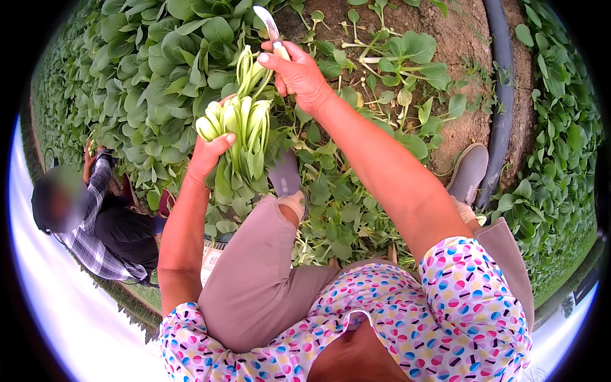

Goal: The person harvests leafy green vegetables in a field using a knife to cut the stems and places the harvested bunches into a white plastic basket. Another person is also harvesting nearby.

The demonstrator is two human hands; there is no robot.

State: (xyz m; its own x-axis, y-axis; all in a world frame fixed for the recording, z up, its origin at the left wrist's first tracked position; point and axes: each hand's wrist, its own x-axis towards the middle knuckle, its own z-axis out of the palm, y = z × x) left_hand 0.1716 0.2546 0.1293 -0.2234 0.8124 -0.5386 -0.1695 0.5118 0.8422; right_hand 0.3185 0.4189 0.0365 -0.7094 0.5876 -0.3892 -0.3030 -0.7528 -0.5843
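Observation:
My left hand (pixel 213 148) is wrapped around a bunch of leafy greens (pixel 244 122) resembling bok choy, their pale stem bases facing up and their leaves hanging down. In my right hand (pixel 298 76) is a small knife, its handle (pixel 280 50) in my fist and its curved metal blade (pixel 267 21) pointing up and away from me. Another pale-stemmed plant (pixel 250 71) lies just beyond the bunch, against the fingers of my right hand. Whether those fingers grip it too is hard to tell.
Dense standing greens (pixel 157 62) fill the left. Cut and loose plants (pixel 405 62) litter the soil ahead. A dark hose (pixel 502 95) runs along the right, beside my shoe (pixel 470 164). At left a co-worker (pixel 114 224) crouches, a hand among the plants. A printed box (pixel 210 260) shows beside my leg.

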